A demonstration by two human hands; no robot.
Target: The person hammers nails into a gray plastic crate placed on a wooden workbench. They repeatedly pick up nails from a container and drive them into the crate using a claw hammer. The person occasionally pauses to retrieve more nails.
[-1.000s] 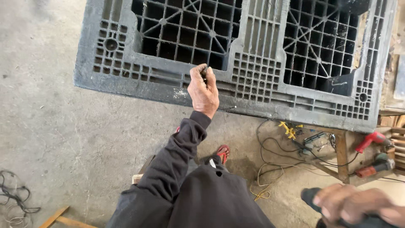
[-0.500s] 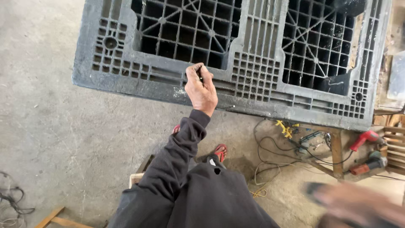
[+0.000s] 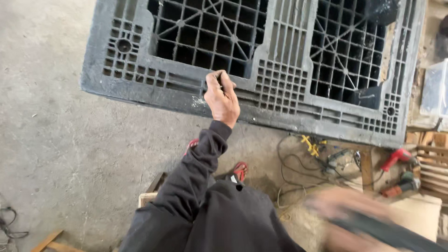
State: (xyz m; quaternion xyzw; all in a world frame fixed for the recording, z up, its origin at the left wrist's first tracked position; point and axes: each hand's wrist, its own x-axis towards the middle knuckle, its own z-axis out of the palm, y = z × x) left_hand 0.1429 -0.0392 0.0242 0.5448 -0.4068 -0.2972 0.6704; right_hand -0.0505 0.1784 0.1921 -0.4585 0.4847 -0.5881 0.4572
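A: While the left hand (image 3: 222, 97) is curled at the near edge of the grey plastic pallet (image 3: 261, 70), fingers pinched narrow on something small and dark, can't tell what, I'd call this the steadying step. Pallet lies flat on the concrete floor (image 3: 60, 154).

B: Right hand?

A: Right hand (image 3: 347, 210) at the lower right, all motion blur, wrapped round a dark tool handle (image 3: 387, 233); kind unclear.

B: Next move?

A: My guess: tool has to reach the pallet edge by the left hand, so that hand must hold firm and stay out of its line. Loose cables (image 3: 303, 163) and a red power tool (image 3: 395, 158) lie close by.
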